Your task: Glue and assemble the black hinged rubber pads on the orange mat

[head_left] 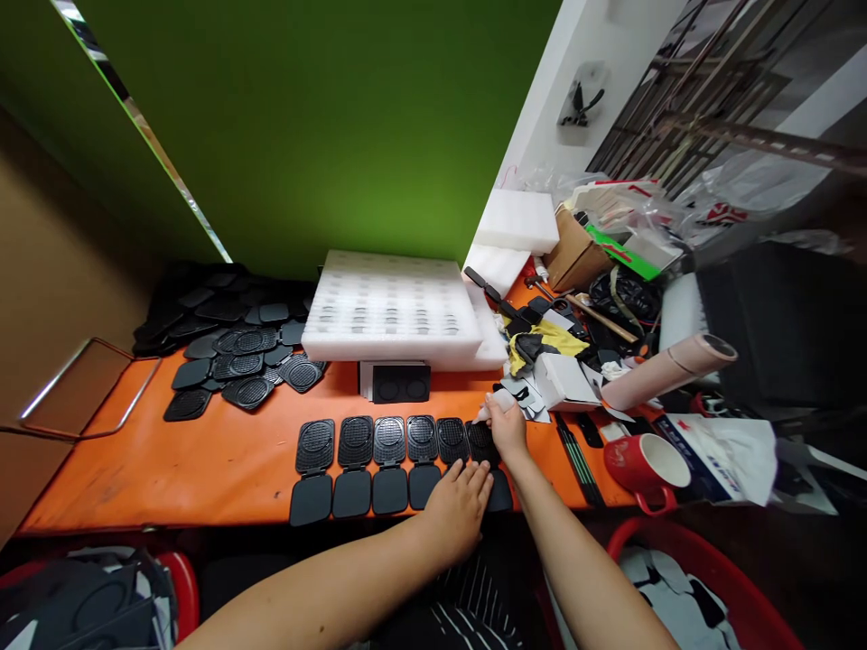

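Several black hinged plates lie opened out in a row along the front of the table, each with a gridded, ringed half (388,440) and a smooth half (389,490). My left hand (457,510) rests flat, fingers stretched, over the smooth halves toward the right of the row and partly hides them. A small white squeeze bottle (502,398) with a pointed nozzle is gripped in my right hand (508,429). Its nozzle points down and left, above the rightmost gridded half (480,442). Whether anything comes out of it is too small to see.
On the orange table (223,460), a loose pile of black plates (247,366) lies left. White foam trays (393,307) stand behind the row. A red mug (643,465), a pinkish tube (667,370) and clutter fill the right. Red tubs (182,587) flank me below.
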`<control>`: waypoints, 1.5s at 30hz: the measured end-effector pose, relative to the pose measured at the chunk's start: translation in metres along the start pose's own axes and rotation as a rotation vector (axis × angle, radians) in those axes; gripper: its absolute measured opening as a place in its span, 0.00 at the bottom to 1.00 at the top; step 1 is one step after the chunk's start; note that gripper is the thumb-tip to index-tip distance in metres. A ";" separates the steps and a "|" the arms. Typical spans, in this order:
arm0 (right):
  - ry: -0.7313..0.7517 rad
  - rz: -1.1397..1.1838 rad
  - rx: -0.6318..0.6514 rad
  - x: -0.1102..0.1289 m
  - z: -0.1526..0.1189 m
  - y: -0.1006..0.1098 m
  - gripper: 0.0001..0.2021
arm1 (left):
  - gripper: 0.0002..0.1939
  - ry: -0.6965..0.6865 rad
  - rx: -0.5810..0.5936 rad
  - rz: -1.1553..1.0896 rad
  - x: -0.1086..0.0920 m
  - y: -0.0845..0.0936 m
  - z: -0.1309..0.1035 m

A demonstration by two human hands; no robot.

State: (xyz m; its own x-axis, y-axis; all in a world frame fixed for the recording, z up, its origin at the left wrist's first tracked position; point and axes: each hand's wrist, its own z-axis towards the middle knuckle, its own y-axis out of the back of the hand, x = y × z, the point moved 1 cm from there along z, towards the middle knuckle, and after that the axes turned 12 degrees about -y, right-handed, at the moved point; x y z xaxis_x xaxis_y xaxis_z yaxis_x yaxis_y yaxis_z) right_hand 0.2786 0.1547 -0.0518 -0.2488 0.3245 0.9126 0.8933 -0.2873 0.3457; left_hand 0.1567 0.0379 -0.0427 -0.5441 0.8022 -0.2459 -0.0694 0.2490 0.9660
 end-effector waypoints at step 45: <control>-0.501 0.626 0.089 0.036 0.023 -0.016 0.07 | 0.13 0.360 -0.371 0.160 0.138 0.150 -0.053</control>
State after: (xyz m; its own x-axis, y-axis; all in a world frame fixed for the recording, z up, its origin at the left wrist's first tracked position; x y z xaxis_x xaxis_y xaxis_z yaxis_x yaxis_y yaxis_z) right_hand 0.2637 0.1916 -0.0294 0.4860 0.4985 0.7179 0.8431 -0.4838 -0.2348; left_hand 0.0264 0.1575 0.0728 -0.8197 0.5615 -0.1135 -0.2173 -0.1214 0.9685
